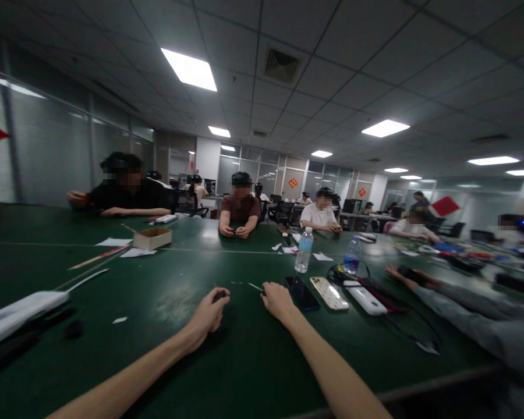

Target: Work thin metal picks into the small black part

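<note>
My left hand (208, 317) is closed round a small black object (219, 295), which shows only in part between thumb and fingers. Across a short gap of green tabletop, my right hand (278, 300) pinches a thin, light-coloured rod-like tool (255, 287). Its slender tip points left, toward my left hand; the rest is hidden by my fingers, so its kind does not show. Just right of my right hand lies a dark phone (303, 293). Beside that is a phone in a pale patterned case (329, 293).
Two plastic bottles, a nearer one (304, 251) and a farther one (351, 256), stand beyond the phones. A white power strip (365, 298) with cables lies right, another power strip (24, 314) left. A cardboard box (152, 239) sits farther back. A co-worker's grey sleeve (458, 317) reaches in from the right.
</note>
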Demonstrator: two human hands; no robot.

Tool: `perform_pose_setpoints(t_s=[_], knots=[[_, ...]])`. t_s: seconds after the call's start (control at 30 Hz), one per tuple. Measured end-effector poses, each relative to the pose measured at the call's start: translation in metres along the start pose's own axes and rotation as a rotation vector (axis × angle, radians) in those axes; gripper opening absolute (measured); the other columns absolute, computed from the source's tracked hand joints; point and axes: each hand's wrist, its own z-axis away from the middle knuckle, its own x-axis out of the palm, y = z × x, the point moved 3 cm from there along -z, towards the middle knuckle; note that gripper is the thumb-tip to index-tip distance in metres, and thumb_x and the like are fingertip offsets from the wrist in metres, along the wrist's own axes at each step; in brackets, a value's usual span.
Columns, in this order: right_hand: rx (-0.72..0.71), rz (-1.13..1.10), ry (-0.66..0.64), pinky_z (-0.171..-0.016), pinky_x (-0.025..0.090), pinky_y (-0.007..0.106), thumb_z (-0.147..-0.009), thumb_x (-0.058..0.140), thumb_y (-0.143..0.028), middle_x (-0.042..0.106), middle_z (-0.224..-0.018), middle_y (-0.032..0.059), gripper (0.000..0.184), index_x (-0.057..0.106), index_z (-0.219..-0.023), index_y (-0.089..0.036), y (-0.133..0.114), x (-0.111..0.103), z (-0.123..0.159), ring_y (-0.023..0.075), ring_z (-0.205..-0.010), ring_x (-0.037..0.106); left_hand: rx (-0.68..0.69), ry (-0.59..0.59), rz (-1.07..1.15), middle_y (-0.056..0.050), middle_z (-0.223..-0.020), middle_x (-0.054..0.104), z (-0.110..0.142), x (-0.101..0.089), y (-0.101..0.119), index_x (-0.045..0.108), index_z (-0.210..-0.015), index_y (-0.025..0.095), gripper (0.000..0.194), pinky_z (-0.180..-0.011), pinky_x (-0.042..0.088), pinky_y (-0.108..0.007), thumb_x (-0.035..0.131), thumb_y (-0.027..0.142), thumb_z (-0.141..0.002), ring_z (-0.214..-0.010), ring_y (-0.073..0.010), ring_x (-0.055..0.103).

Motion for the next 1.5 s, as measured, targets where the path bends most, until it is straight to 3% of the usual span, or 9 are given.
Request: perform_pose_setpoints(t_s=[0.27, 0.57, 0.7, 0.83, 0.93, 1.03, 1.1, 1.17, 1.5], knots=[[-0.034, -0.001, -0.026, -0.074, 0.043, 0.031, -0.083, 0.052, -0.031, 0.059, -0.102, 0.0101, 0.026, 0.056, -0.104, -0.018, -0.013, 0.001, 0.004, 0.0213, -0.090, 0.058, -0.025, -0.025, 0.011, 0.011, -0.050, 0.026, -0.001, -0.001, -0.001, 0.046, -0.103, 0.023, 0.038, -0.032, 0.016, -0.014, 0.053, 0.047, -0.075, -0.035, -0.0039, 0.022], [-0.029, -0.117, -0.009, -0.070, 0.040, 0.025, -0.082, 0.052, -0.039, 0.062, -0.092, 0.0053, 0.025, 0.062, -0.095, -0.020, -0.015, -0.007, 0.006, 0.0167, -0.083, 0.058, -0.014, -0.040, -0.002, 0.011, -0.050, 0.027, 0.007, -0.001, 0.008, 0.045, -0.103, 0.022, 0.038, -0.034, 0.017, -0.014, 0.053, 0.047, -0.075, -0.036, -0.0040, 0.025], [-0.051, -0.375, 0.083, -0.070, 0.040, 0.025, -0.072, 0.064, -0.043, 0.064, -0.089, 0.0030, 0.032, 0.062, -0.096, -0.022, -0.023, -0.011, 0.009, 0.0170, -0.081, 0.059, -0.018, -0.043, -0.009, 0.011, -0.050, 0.026, 0.008, 0.000, 0.010, 0.045, -0.103, 0.022, 0.040, -0.035, 0.016, -0.014, 0.051, 0.050, -0.076, -0.035, -0.0037, 0.023], [-0.077, -0.705, 0.153, -0.068, 0.042, 0.025, -0.074, 0.061, -0.044, 0.065, -0.078, 0.0023, 0.030, 0.064, -0.091, -0.019, -0.036, -0.007, 0.009, 0.0151, -0.072, 0.059, 0.005, -0.058, -0.066, 0.011, -0.052, 0.029, 0.011, 0.003, 0.013, 0.042, -0.111, 0.022, 0.043, -0.036, 0.017, -0.015, 0.047, 0.051, -0.079, -0.036, -0.0043, 0.025], [-0.024, -0.949, 0.065, -0.052, 0.040, 0.022, -0.076, 0.057, -0.047, 0.063, -0.067, 0.0013, 0.035, 0.064, -0.088, -0.015, -0.048, 0.005, 0.007, 0.0108, -0.053, 0.053, 0.064, -0.112, -0.210, 0.008, -0.057, 0.040, 0.017, 0.007, 0.020, 0.037, -0.119, 0.022, 0.048, -0.041, 0.028, -0.016, 0.049, 0.046, -0.080, -0.041, -0.0057, 0.035], [0.036, -1.122, -0.115, -0.035, 0.029, 0.019, -0.075, 0.055, -0.053, 0.049, -0.047, -0.0055, 0.043, 0.061, -0.094, -0.015, -0.057, 0.018, 0.009, 0.0065, -0.034, 0.036, 0.231, -0.173, -0.369, 0.000, -0.084, 0.055, 0.025, 0.013, 0.031, 0.034, -0.121, 0.021, 0.051, -0.063, 0.043, -0.023, 0.055, 0.036, -0.077, -0.067, -0.0111, 0.053], [0.049, -1.193, -0.191, -0.031, 0.024, 0.017, -0.073, 0.057, -0.056, 0.041, -0.041, -0.0086, 0.045, 0.059, -0.095, -0.016, -0.061, 0.021, 0.012, 0.0058, -0.032, 0.032, 0.338, -0.194, -0.448, -0.005, -0.103, 0.054, 0.029, 0.015, 0.036, 0.033, -0.122, 0.020, 0.051, -0.080, 0.042, -0.028, 0.055, 0.032, -0.078, -0.089, -0.0155, 0.054], [0.053, -1.244, -0.229, -0.030, 0.023, 0.015, -0.071, 0.059, -0.056, 0.039, -0.042, -0.0094, 0.046, 0.058, -0.095, -0.017, -0.062, 0.019, 0.015, 0.0051, -0.033, 0.032, 0.388, -0.219, -0.505, -0.007, -0.110, 0.052, 0.030, 0.018, 0.036, 0.030, -0.124, 0.020, 0.050, -0.088, 0.039, -0.031, 0.052, 0.030, -0.080, -0.098, -0.0175, 0.052], [0.049, -1.369, -0.283, -0.029, 0.022, 0.013, -0.070, 0.062, -0.055, 0.038, -0.043, -0.0106, 0.045, 0.054, -0.090, -0.017, -0.066, 0.015, 0.018, 0.0033, -0.032, 0.029, 0.435, -0.308, -0.552, -0.007, -0.113, 0.055, 0.030, 0.022, 0.033, 0.026, -0.124, 0.021, 0.045, -0.092, 0.038, -0.032, 0.047, 0.028, -0.084, -0.102, -0.0174, 0.054]])
